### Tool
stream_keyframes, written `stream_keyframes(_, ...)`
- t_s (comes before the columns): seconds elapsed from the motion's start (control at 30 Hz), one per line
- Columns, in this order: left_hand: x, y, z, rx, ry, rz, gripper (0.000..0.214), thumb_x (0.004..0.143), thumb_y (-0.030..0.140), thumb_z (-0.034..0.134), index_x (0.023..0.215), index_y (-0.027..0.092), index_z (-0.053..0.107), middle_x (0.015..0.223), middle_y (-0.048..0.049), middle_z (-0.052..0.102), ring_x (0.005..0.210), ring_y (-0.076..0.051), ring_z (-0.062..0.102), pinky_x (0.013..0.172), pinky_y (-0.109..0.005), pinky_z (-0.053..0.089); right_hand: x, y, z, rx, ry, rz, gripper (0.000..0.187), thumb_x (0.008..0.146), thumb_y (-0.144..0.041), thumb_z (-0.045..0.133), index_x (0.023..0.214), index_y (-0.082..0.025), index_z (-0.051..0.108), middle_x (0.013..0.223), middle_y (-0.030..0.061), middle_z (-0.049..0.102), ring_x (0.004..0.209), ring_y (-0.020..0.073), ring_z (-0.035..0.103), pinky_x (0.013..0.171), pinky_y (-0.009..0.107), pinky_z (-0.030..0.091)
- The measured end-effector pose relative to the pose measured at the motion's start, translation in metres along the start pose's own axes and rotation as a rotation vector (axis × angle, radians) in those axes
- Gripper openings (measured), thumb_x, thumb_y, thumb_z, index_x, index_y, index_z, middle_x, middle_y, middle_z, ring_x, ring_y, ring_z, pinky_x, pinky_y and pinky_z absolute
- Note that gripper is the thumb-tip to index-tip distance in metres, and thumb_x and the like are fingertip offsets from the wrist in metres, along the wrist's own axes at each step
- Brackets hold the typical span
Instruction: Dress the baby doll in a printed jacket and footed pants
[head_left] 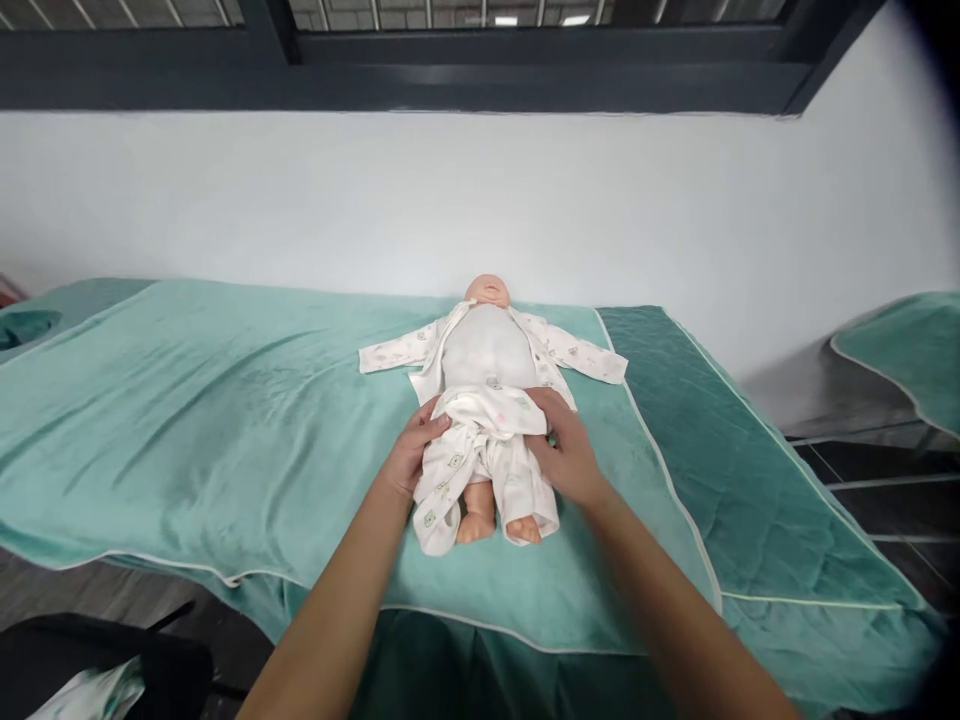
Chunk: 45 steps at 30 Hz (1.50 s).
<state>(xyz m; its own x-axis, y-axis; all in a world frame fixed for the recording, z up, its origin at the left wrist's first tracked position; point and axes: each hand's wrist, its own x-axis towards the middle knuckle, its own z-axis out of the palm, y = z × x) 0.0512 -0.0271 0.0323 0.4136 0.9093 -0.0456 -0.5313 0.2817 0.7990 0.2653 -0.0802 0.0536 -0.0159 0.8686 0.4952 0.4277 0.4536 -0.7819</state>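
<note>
A baby doll (487,345) lies on its back on a light green blanket (225,420), head toward the wall. It wears an open white printed jacket (570,352) with both sleeves spread out. White printed trousers (484,450) are bunched at its hips, and its bare feet stick out below. My left hand (415,450) grips the trousers' waistband at the doll's left-hand side. My right hand (564,445) grips the waistband on the other side. Both hands have fingers curled into the cloth.
The blanket covers a table with a darker green quilted cover (750,470) showing at the right. A white wall rises behind. A second green-covered table (907,350) stands at far right. Dark floor and a black object (90,660) lie at lower left.
</note>
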Motion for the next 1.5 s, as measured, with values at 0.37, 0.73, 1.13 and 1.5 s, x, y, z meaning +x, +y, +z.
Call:
stream_keyframes(0.37, 0.011, -0.002, -0.013, -0.100, -0.043, -0.064, 0.030, 0.078, 0.026, 0.073, 0.106, 0.014, 0.068, 0.085, -0.0057, 0.074, 0.073, -0.021, 0.071, 0.075, -0.032, 0.056, 0.078, -0.002, 0.020, 0.422, -0.646, 0.274, 0.043, 0.076, -0.036, 0.075, 0.114, -0.016, 0.068, 0.111, 0.0055, 0.070, 0.105, 0.0251, 0.063, 0.091, 0.035, 0.047)
stream_keyframes(0.73, 0.011, 0.004, -0.006, -0.027, 0.010, 0.004, 0.054, 0.073, 0.030, 0.075, 0.123, 0.016, 0.062, 0.105, -0.0071, 0.073, 0.097, -0.024, 0.070, 0.086, -0.033, 0.055, 0.060, 0.014, 0.025, 0.467, -0.476, 0.295, 0.036, 0.076, -0.036, 0.072, 0.106, -0.016, 0.069, 0.100, 0.0032, 0.070, 0.095, 0.0213, 0.062, 0.086, 0.032, 0.047)
stream_keyframes(1.13, -0.027, -0.007, 0.005, -0.081, -0.012, 0.089, 0.077, 0.063, 0.032, 0.083, 0.134, 0.022, 0.055, 0.111, -0.0077, 0.072, 0.091, -0.024, 0.071, 0.080, -0.034, 0.057, 0.107, 0.003, 0.010, 0.470, -0.992, 0.237, 0.035, 0.065, -0.031, 0.081, 0.097, -0.017, 0.075, 0.096, 0.0021, 0.074, 0.097, 0.0236, 0.067, 0.091, 0.034, 0.050)
stream_keyframes(1.5, -0.024, -0.019, 0.000, 0.038, 0.030, -0.015, 0.075, 0.058, 0.020, 0.086, 0.129, 0.019, 0.061, 0.107, -0.0103, 0.075, 0.094, -0.030, 0.072, 0.075, -0.034, 0.058, 0.082, 0.004, 0.027, 0.885, -0.591, 0.538, 0.023, 0.068, -0.022, 0.072, 0.089, -0.019, 0.064, 0.076, -0.0016, 0.067, 0.069, 0.0170, 0.063, 0.067, 0.028, 0.050)
